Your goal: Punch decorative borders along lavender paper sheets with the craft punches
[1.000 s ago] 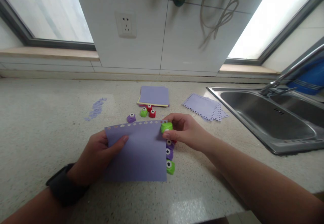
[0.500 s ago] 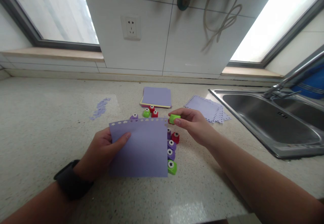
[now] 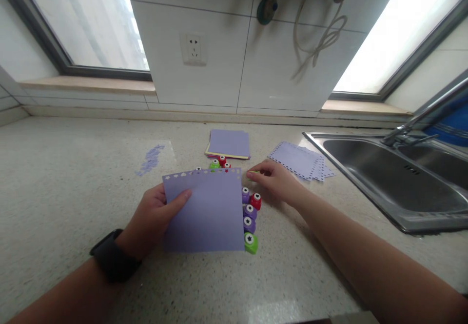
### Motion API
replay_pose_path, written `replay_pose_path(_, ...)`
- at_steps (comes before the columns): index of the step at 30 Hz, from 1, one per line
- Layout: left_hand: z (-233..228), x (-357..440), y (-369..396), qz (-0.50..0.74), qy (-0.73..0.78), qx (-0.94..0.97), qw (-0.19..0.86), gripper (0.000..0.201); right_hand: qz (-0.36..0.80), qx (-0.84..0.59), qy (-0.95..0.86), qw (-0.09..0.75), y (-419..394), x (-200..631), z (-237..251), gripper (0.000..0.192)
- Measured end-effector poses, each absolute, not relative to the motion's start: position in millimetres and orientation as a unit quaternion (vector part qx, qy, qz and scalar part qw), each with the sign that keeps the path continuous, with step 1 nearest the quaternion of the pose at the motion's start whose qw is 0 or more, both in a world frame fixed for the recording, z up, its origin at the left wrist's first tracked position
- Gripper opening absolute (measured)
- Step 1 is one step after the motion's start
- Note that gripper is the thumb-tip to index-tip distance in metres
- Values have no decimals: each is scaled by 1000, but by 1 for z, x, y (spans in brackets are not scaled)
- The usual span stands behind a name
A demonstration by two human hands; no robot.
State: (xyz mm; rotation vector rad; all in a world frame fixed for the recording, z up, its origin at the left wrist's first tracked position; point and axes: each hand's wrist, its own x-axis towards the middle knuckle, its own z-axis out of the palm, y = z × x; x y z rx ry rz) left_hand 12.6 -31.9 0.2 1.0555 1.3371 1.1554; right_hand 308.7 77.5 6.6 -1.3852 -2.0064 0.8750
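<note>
Head view: left hand (image 3: 153, 216) pinches the purple paper sheet (image 3: 204, 212), held just above the counter (image 3: 73, 192). Its top edge is punched; the other edges remain plain. Right hand (image 3: 276, 182) fingers close narrowly, apparently on a green punch (image 3: 253, 172).

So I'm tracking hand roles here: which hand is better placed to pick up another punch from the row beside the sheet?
Right. The right hand is low by the row of punches, with only a small green punch at its fingertips. The left hand is pinching the purple sheet.
</note>
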Motion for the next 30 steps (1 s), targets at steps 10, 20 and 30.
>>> replay_pose_path(10,1,12,-31,503,536,411,539,49,274,-514,-788,199,77,309,0,42)
replay_pose_path(20,0,11,-29,526,507,379,567,48,234,-566,-763,205,76,307,8,34)
replay_pose_path(30,4,13,-19,607,487,268,568,29,191,-522,-788,266,75,318,13,32)
